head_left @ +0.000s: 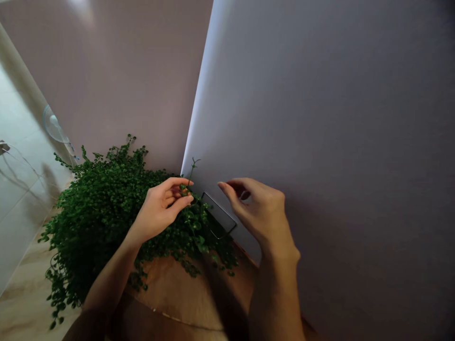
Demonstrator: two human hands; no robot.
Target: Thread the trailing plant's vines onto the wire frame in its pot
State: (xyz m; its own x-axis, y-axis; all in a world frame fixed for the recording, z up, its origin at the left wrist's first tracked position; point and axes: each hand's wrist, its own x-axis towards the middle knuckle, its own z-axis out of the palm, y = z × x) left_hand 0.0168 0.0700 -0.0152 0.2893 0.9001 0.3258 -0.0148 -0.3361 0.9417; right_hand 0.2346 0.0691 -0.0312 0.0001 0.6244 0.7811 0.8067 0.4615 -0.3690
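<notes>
A bushy green plant [106,203] with small round leaves stands in the corner, and its trailing stems spill over a wooden surface. My left hand [159,206] is at the plant's right side, its fingers curled around a thin plant stem [193,166] that sticks up past the index finger. The thumb and index tips are slightly apart there. To the right, in front of the pale wall, my right hand [261,201] is closed in a pinch, apart from the plant. Whatever is between its thumb and index finger, if anything, is too small to see.
A thin dark wire frame [226,233] stands against the grey wall [337,142] behind the plant. The brown wooden surface [177,284] has a curved front edge. At the far left are a fan [53,122], a cable and a tiled wall.
</notes>
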